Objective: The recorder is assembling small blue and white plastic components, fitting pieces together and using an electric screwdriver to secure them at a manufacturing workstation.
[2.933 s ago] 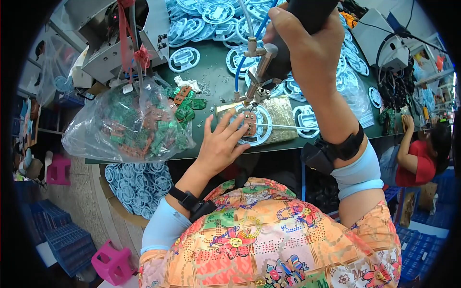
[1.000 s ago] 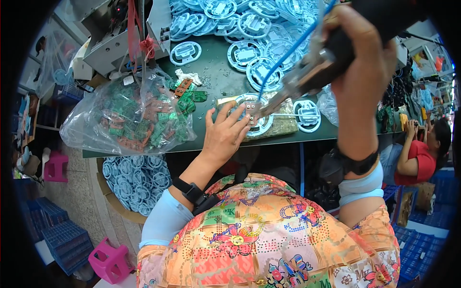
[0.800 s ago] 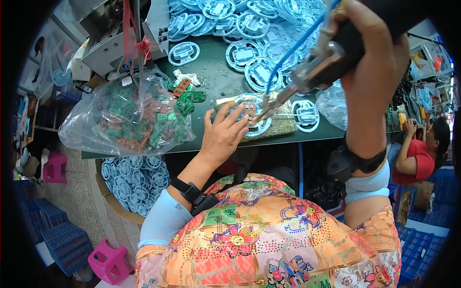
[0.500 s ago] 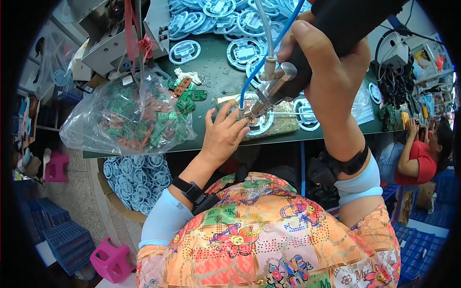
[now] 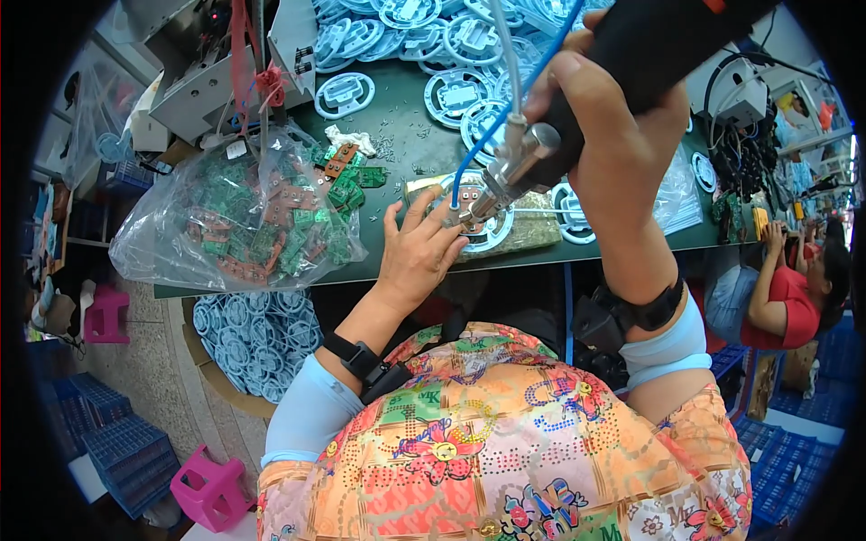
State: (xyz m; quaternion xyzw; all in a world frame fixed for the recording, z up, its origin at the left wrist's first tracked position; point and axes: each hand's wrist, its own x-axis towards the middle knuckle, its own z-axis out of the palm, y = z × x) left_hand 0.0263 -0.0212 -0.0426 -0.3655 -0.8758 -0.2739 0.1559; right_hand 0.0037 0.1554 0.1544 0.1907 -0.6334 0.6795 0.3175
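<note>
Power screwdriver (image 5: pixel 622 68) in hand over a light-blue ring-shaped plastic part (image 5: pixel 497 236) with brown circuit board (image 5: pixel 468 195).
Right hand (image 5: pixel 622 135): fingers closed around the screwdriver's black body, metal nose slanting down to the board; contact at the tip cannot be told. Left hand (image 5: pixel 413 257): fingers extended and slightly spread, fingertips laid on the left side of the part, not gripped around it. Part: on a wrapped block (image 5: pixel 538 233) near the front edge of the dark green table (image 5: pixel 401 87). Also present: loose screws (image 5: pixel 386 147), scattered beyond the left hand; clear plastic bag (image 5: pixel 144 248) of green and brown circuit boards, to its left; heap of similar light-blue parts (image 5: pixel 410 38), far side; cardboard box (image 5: pixel 209 370) of further light-blue parts, below table level.
</note>
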